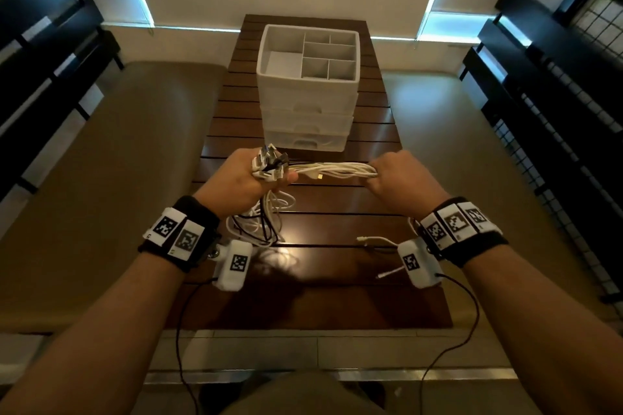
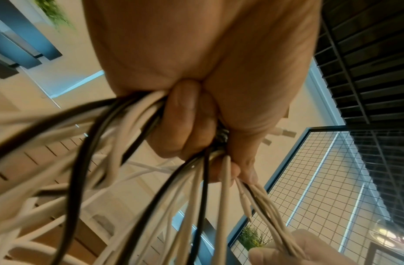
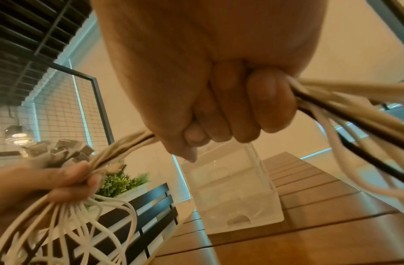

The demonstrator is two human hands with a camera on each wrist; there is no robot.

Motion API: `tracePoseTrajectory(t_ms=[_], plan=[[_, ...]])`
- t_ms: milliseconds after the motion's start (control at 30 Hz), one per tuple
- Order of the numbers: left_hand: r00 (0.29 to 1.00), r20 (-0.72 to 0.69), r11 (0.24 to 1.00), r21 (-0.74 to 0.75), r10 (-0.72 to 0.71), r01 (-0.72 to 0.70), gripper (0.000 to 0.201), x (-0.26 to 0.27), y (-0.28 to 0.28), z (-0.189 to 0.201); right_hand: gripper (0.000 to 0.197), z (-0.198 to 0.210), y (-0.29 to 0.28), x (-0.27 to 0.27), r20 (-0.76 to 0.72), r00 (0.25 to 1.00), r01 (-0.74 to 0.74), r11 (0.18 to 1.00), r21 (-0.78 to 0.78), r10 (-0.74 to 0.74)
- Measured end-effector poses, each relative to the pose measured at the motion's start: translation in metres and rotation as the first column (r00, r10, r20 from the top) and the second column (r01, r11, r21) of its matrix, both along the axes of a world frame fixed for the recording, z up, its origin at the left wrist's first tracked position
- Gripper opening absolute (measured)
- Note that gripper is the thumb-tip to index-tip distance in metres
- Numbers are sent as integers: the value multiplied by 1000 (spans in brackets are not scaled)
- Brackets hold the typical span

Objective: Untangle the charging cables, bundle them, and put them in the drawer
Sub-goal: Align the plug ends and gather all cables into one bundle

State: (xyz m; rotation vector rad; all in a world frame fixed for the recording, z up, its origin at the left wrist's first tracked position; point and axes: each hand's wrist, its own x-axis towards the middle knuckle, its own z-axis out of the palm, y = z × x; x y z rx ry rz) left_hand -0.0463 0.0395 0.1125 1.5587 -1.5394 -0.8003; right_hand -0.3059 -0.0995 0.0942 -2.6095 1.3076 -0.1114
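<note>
A bunch of white and black charging cables (image 1: 337, 169) runs taut between both hands above the table. My left hand (image 1: 251, 175) grips the bunch in a fist, with several plug ends (image 1: 269, 158) sticking up out of it. Loose loops (image 1: 261, 222) hang below that fist onto the table. My right hand (image 1: 392, 175) is closed round the other end of the strand. In the left wrist view the cables (image 2: 133, 161) fan out from the curled fingers (image 2: 185, 114). The right wrist view shows fingers (image 3: 230, 107) wrapped round the cables (image 3: 346, 100). The white drawer unit (image 1: 308, 111) stands behind, its drawers closed.
The dark slatted wooden table (image 1: 354, 296) carries the drawer unit, whose top tray (image 1: 269, 44) has several open compartments. Loose white cable ends (image 1: 374, 241) lie on the table under my right wrist. Benches (image 1: 101, 178) flank the table; dark shelving stands at both sides.
</note>
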Motion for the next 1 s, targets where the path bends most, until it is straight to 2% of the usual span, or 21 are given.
tracePoseTrajectory(t_ms=[100,167,267,467,600,733,867,1000], plan=[[1000,16,999,-45,-1,2,24,-1,-6,9,31,-6,-8,-2,81,997,-1,1000,8,0],[999,33,997,-71,10,-8,23,5,-4,15,35,-9,-7,4,148,987,-81,994,71,70],[997,33,993,-99,65,-62,24,16,1,17,44,-11,-1,22,174,975,-164,977,134,139],[989,18,989,-44,145,-144,22,25,13,1,43,-24,1,43,98,989,-118,990,77,110],[987,24,987,-26,159,-159,22,21,16,-2,42,-39,5,37,161,978,-144,986,83,129],[978,-12,977,-57,207,-207,18,23,17,-1,33,-53,-1,10,202,977,-102,985,136,73],[979,27,979,-30,203,-202,22,4,16,-11,27,-53,-14,-15,174,985,-40,990,133,16],[977,77,980,-11,200,-200,29,-11,15,-14,42,-45,-21,-35,51,991,-129,987,100,124]])
